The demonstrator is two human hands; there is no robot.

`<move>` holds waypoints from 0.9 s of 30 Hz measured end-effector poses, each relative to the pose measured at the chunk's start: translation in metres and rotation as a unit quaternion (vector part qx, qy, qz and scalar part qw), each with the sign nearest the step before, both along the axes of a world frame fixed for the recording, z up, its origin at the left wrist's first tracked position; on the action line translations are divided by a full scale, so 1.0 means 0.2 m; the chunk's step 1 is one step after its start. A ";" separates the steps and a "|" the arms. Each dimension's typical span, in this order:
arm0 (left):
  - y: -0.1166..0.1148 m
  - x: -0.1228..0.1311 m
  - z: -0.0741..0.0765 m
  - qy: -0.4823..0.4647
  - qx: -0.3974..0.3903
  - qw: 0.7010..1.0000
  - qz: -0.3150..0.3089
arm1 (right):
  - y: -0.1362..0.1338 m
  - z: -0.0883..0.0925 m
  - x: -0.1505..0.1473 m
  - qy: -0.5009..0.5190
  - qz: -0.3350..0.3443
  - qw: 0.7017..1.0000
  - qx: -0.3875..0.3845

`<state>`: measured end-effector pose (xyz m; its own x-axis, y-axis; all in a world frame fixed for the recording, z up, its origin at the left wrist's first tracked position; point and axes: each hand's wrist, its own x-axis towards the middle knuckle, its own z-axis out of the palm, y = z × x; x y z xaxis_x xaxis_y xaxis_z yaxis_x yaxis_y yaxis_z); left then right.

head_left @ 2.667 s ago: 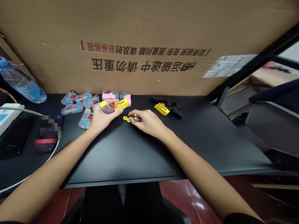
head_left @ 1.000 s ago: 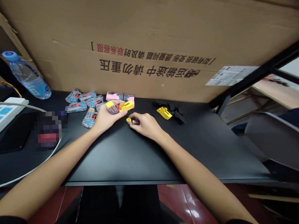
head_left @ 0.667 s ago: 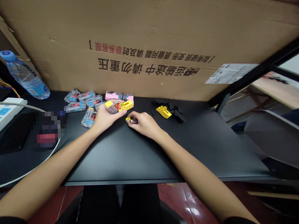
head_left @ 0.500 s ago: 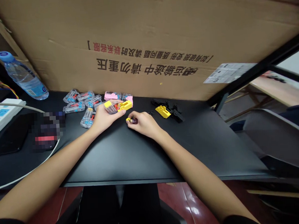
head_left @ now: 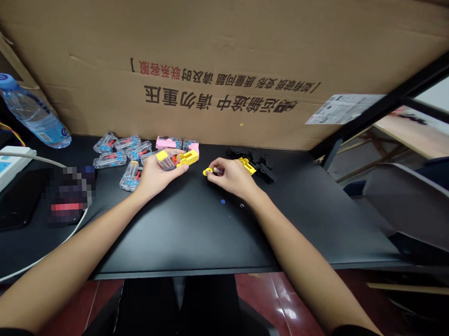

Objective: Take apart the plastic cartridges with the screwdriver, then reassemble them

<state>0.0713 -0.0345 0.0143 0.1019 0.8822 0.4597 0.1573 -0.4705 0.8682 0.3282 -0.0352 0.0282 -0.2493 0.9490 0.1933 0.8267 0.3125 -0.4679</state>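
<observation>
A large cardboard carton (head_left: 218, 43) stands along the far edge of our black desk (head_left: 190, 240). A loose heap of clear capsules (head_left: 111, 156) lies at 10 o'clock from our left hand (head_left: 159, 174). That hand's fingers curl together around a clear capsule (head_left: 166, 161), with a yellow plastic part (head_left: 187, 158) jutting out at its 3 o'clock. Our right hand (head_left: 230, 176) has slid further toward 3 o'clock, leaving a wider gap between the hands. It now partly covers a yellow bracket (head_left: 247, 165), with black parts (head_left: 264, 171) just beyond. Its thumb and forefinger press together on a small dark pin (head_left: 217, 171), with a yellow ring (head_left: 207, 172) at the pin's 9 o'clock end. A tiny blue speck (head_left: 223, 201), uncovered by the move, shows at the hand's 6 o'clock.
</observation>
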 end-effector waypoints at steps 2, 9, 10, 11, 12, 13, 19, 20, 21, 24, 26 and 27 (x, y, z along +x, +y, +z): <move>0.00 0.00 0.00 0.004 0.000 1.000 0.001 | 0.00 0.00 -0.01 -0.009 0.003 1.000 -0.009; 0.00 -0.01 0.00 0.014 0.004 1.000 0.008 | 0.00 0.00 0.00 0.006 0.019 1.000 -0.021; 0.00 -0.01 0.01 0.013 0.002 1.000 0.005 | 0.01 0.00 0.00 0.009 0.022 0.999 -0.021; 0.00 -0.01 0.01 0.011 0.000 1.000 0.002 | 0.00 0.00 0.00 0.012 0.025 0.999 -0.020; 0.00 0.00 0.01 0.008 0.000 1.000 0.000 | 0.00 0.00 0.00 0.014 0.028 0.999 -0.019; -0.01 0.00 0.01 0.006 0.000 1.000 -0.001 | 0.00 0.00 0.00 0.014 0.030 0.999 -0.019; -0.01 0.00 0.01 0.011 -0.002 1.000 0.007 | 0.00 0.00 0.00 -0.008 0.024 0.999 -0.021; -0.01 0.00 0.01 0.011 -0.002 1.000 0.008 | 0.00 0.00 0.00 -0.011 0.023 0.999 -0.020; -0.01 0.00 0.00 0.012 -0.001 1.000 0.008 | 0.00 0.00 0.00 -0.012 0.024 0.999 -0.019; 0.00 0.00 0.00 0.014 0.001 1.000 0.010 | 0.00 0.00 0.00 -0.015 0.029 0.999 -0.019; 0.00 0.00 -0.01 0.016 0.001 1.000 0.011 | 0.00 0.00 0.00 -0.016 0.031 0.999 -0.020; 0.00 0.00 -0.01 0.016 0.001 1.000 0.012 | 0.00 0.00 0.00 -0.017 0.031 0.999 -0.020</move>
<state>0.0705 -0.0350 0.0132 0.0953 0.8840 0.4577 0.1963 -0.4675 0.8619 0.3290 -0.0354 0.0283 -0.3141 0.9382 0.1456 0.8216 0.3455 -0.4534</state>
